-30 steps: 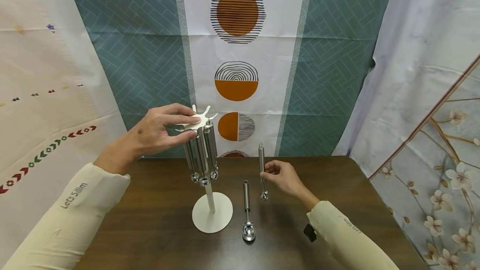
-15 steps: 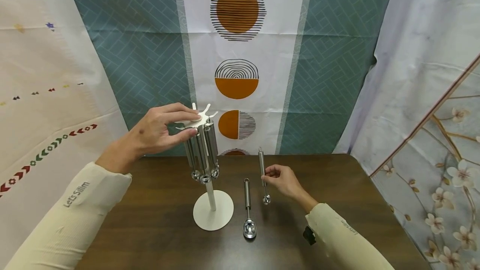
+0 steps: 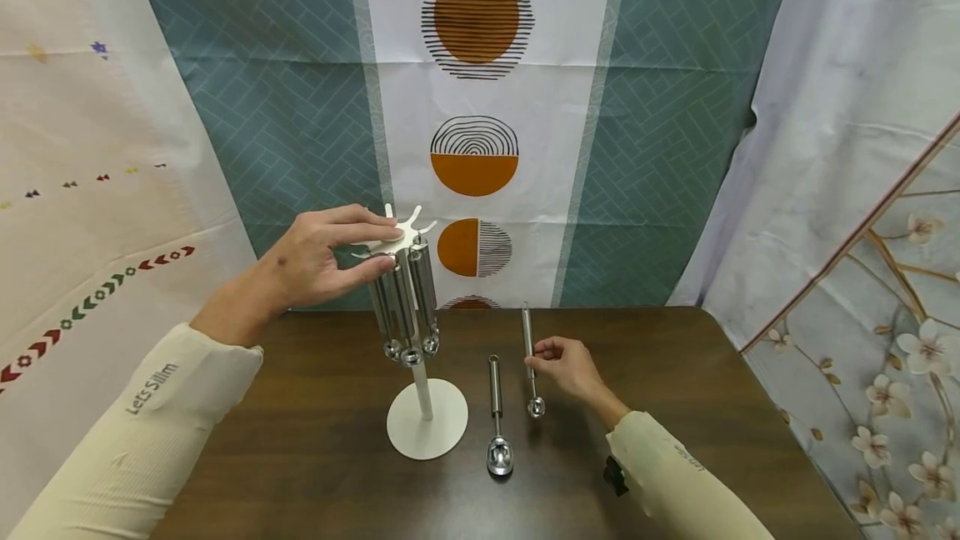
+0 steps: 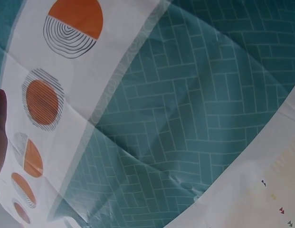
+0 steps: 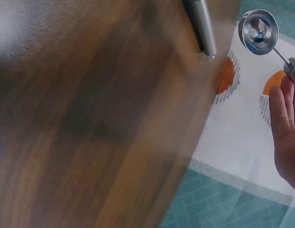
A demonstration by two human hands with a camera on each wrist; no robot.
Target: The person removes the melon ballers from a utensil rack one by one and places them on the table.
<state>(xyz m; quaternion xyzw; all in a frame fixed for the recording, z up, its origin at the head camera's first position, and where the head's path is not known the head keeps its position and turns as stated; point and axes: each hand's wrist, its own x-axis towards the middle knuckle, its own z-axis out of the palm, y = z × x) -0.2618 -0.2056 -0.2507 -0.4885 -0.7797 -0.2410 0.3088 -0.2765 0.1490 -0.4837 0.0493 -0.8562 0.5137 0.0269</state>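
Note:
My left hand (image 3: 326,252) rests on the top of a white hanging stand (image 3: 429,438), its fingers nearly straight over the hub and the thumb at the front edge. Several steel utensils (image 3: 405,307) with small round bowls hang from its arms. To the right, my right hand (image 3: 568,367) pinches the steel handle of a small round-bowled scoop (image 3: 527,332), held upright with the bowl down. A shiny bowl and thin neck of that scoop (image 5: 258,32) show in the right wrist view. Between stand and hand lies a larger steel scoop (image 3: 498,455) on the table.
The brown wooden table (image 3: 315,457) ends against a patterned cloth (image 3: 480,90) at the back. Another cloth with printed blossoms (image 3: 892,357) hangs along the right side. The left wrist view shows mostly cloth, with part of a finger at its left edge.
My right hand has come down slightly, bringing the small scoop lower and a little to the right. The left hand stays on the stand.

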